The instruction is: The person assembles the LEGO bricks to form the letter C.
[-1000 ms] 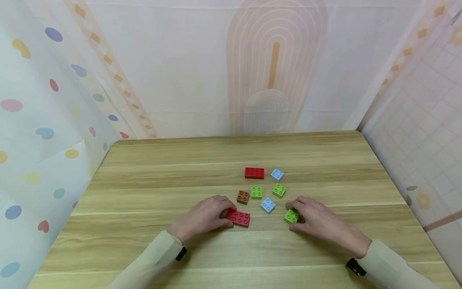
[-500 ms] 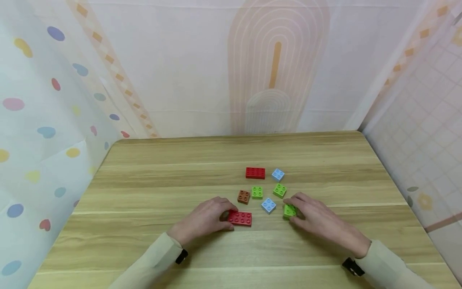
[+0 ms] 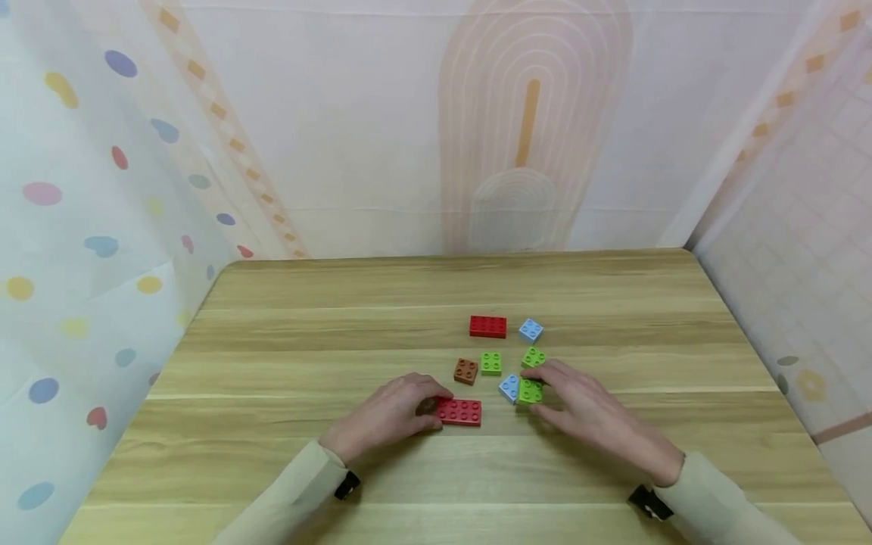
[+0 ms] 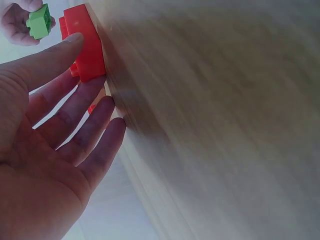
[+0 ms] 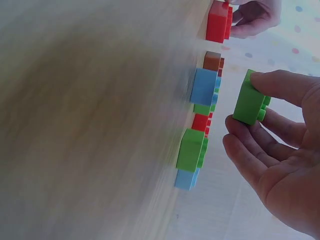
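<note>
My left hand (image 3: 388,415) holds the near red brick (image 3: 460,412) by its left end, thumb on the front side and fingers behind; the brick lies flat on the table, studs up. Between thumb and fingertips, my right hand (image 3: 587,403) pinches a green brick (image 3: 529,391). The right wrist view shows this green brick (image 5: 248,100) raised off the table. In the head view it partly covers a light blue brick (image 3: 509,387). Another green brick (image 3: 534,356) lies just behind the right fingers.
Beyond the hands on the wooden table (image 3: 327,325) lie a brown brick (image 3: 466,371), a green brick (image 3: 491,363), a second red brick (image 3: 487,326) and a second light blue brick (image 3: 530,330). A patterned cloth (image 3: 368,136) hangs behind the table.
My right hand has lifted the green brick and carried it left, toward the red brick. The left hand stays at the red brick, which has turned slightly straighter.
</note>
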The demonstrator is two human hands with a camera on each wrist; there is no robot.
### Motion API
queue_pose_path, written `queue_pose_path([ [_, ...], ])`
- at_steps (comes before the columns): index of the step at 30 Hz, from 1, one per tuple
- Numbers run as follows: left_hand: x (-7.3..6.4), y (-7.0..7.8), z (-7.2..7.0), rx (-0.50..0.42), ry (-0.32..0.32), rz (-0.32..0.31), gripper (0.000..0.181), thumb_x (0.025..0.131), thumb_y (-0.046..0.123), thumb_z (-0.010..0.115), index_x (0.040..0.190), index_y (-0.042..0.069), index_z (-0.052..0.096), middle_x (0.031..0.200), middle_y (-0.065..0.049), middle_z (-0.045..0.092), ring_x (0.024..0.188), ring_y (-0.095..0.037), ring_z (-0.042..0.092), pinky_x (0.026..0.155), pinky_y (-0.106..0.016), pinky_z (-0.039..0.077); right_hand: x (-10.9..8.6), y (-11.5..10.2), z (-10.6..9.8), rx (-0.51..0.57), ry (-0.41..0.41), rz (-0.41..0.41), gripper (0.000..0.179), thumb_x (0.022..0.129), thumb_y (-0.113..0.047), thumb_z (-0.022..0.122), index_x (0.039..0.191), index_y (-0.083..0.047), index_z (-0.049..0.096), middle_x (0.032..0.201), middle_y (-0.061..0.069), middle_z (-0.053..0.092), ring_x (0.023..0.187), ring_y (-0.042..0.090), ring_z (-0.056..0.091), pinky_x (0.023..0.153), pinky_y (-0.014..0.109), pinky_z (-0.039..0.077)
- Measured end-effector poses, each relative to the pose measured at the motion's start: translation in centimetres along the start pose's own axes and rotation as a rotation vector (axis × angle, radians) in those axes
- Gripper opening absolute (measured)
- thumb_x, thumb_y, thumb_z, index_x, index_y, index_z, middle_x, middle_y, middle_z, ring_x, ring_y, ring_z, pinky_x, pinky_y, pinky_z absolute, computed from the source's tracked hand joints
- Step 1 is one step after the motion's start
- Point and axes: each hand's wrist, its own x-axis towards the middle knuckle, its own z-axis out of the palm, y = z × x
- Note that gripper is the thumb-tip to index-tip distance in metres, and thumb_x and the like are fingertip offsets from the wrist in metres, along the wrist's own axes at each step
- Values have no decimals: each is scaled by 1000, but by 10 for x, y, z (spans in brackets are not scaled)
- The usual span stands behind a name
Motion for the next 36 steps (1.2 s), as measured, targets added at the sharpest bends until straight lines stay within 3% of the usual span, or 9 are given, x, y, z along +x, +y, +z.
queue_pose_path([
  [11, -1, 1, 2, -15, 20, 8, 39, 90, 31, 74, 125, 15, 67, 121, 2, 66, 115, -17, 58, 100, -41, 47, 8, -10, 5, 26, 42, -54, 49, 82, -16, 81, 127, -6, 63, 118, 7, 66, 107, 23, 63, 90, 43, 54],
  [19, -1, 2, 2, -14, 23, -4, 39, 90, 31, 75, 125, 16, 67, 121, 2, 65, 116, -17, 57, 101, -41, 46, 13, -18, 8, 50, 10, -61, 47, 86, -21, 78, 128, -7, 63, 124, 7, 65, 112, 23, 61, 94, 44, 52],
  [27, -2, 0, 3, 1, 37, 29, 39, 90, 31, 75, 124, 15, 67, 120, 2, 65, 114, -17, 58, 99, -40, 47, 18, -25, 14, 102, -29, -62, 49, 87, -18, 77, 132, -7, 61, 128, 7, 63, 113, 22, 61, 94, 42, 52],
  [36, -2, -1, 4, -15, 37, 31, 38, 90, 32, 74, 124, 16, 67, 119, 3, 65, 111, -15, 58, 97, -39, 49, 22, -28, 22, 80, -63, -65, 46, 87, -22, 77, 130, -11, 62, 127, 5, 63, 114, 20, 60, 94, 40, 52],
])
